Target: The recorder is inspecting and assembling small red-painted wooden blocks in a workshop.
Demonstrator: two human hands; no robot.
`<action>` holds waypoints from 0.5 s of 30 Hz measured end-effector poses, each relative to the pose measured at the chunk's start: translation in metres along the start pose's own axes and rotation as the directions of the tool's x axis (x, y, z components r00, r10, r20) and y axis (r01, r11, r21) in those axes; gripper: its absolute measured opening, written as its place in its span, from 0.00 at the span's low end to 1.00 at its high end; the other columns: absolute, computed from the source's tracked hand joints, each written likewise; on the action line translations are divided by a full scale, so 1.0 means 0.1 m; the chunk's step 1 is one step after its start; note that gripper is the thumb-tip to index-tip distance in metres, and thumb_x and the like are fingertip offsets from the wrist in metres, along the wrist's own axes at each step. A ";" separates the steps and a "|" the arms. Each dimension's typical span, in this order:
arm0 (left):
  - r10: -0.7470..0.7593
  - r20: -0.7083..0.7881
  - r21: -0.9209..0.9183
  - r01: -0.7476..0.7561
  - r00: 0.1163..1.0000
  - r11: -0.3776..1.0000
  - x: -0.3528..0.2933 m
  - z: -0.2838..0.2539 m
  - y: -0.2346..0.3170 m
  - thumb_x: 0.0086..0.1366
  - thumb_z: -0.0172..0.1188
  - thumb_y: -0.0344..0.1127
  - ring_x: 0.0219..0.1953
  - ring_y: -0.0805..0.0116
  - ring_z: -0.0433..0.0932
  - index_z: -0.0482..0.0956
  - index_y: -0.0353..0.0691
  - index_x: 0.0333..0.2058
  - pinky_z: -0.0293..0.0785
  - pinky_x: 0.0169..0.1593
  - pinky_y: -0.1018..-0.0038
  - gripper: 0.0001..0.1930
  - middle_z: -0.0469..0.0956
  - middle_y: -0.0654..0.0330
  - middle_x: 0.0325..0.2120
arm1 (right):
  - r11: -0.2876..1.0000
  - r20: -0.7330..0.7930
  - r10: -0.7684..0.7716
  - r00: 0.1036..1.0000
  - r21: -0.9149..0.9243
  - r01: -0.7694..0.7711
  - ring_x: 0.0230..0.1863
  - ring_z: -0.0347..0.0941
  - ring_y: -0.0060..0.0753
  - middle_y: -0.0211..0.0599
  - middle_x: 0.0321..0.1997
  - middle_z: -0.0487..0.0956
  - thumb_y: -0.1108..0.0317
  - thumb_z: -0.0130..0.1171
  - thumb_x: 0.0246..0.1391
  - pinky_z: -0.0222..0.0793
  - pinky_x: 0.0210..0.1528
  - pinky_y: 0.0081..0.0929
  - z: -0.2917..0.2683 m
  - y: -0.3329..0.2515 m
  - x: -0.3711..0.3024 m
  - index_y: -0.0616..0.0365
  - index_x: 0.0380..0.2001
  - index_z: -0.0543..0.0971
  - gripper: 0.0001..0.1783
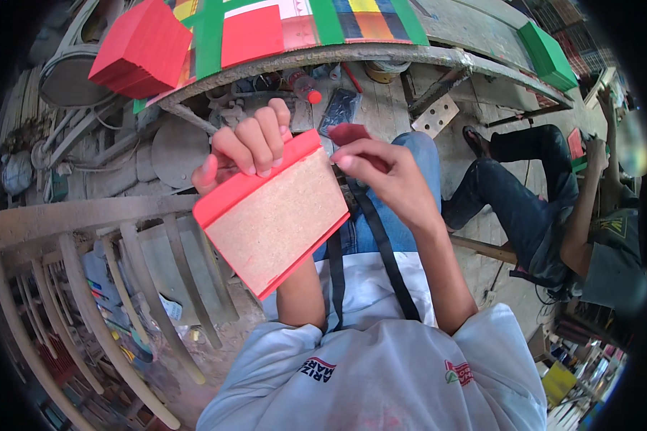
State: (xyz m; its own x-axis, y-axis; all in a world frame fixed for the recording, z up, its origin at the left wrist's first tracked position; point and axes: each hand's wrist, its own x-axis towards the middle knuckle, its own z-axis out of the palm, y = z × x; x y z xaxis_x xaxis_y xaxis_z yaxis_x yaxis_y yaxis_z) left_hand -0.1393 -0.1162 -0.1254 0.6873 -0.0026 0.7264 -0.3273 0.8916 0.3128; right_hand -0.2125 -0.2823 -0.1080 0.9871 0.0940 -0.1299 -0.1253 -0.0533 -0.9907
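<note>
Clock is set on the centre of the view. A seated person in a white short-sleeved T-shirt (381,381) & blue denim jeans (420,161), bare arms bent in front. L forearm (302,298) comes up from 6 o'clock & passes behind the work; R forearm (446,266) rises from approx 4 toward 1, wrist turned inward.

Left hand (251,144), at approx 11, is curled closed, fingers hooked over the top edge of a flat rectangular tan fibreboard-like panel w/ red edges (277,223); its palm is hidden. Right hand (388,172), at approx 1, has thumb & forefinger pinched together on a small thin dark-red scrap (349,132), material unclear. Can't tell if these fingertips touch the panel's corner or sit just beside it. Hands are apart, w/ a small gap btwn.

Panel is tilted, tan face toward the viewer, just L of centre: at 5 o'clock from the left hand, 8 from the right.

Bkgd: dusty grey table (309,56) at 12, w/ a thick red block (140,50) at 11 & a long green block (546,56) at 2. Grey slatted wooden furniture (86,215) at 8–9. Co-worker in dark trousers (510,194) seated at 3.
</note>
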 end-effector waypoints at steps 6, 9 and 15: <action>-0.017 -0.149 -0.024 0.014 0.989 1.000 0.00 0.16 -0.01 0.64 0.33 0.46 0.25 0.70 0.62 0.64 0.43 0.19 0.57 0.41 0.66 0.20 0.65 0.63 0.14 | 0.961 0.044 0.075 0.996 0.263 -0.084 0.41 0.70 0.16 0.28 0.37 0.76 0.73 0.64 0.50 0.65 0.44 0.17 0.12 -0.03 0.01 0.63 0.30 0.79 0.05; -0.173 -0.321 -0.086 0.153 0.931 0.984 0.00 0.33 -0.01 0.66 0.37 0.48 0.35 0.64 0.67 0.68 0.40 0.27 0.62 0.49 0.62 0.19 0.71 0.56 0.27 | 0.976 -0.003 -0.048 0.999 0.215 0.048 0.60 0.64 0.28 0.42 0.62 0.66 0.71 0.65 0.49 0.61 0.56 0.23 0.01 -0.16 0.04 0.64 0.28 0.79 0.07; -0.599 -0.545 -0.323 0.513 0.587 0.796 0.06 0.72 -0.06 0.64 0.45 0.55 0.51 0.52 0.72 0.71 0.32 0.45 0.67 0.56 0.61 0.28 0.70 0.44 0.50 | 0.891 -0.004 -0.419 0.908 -0.194 0.411 0.63 0.62 0.39 0.47 0.63 0.65 0.66 0.65 0.47 0.58 0.62 0.27 -0.31 -0.53 0.15 0.62 0.28 0.78 0.11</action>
State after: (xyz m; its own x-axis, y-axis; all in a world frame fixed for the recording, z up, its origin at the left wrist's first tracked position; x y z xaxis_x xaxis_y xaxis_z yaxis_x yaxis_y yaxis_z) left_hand -0.1796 -0.1545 -0.0790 0.9526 -0.2891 -0.0945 0.3013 0.8540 0.4241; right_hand -0.1875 -0.3093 -0.0558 0.9490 0.1042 0.2976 0.3132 -0.2020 -0.9280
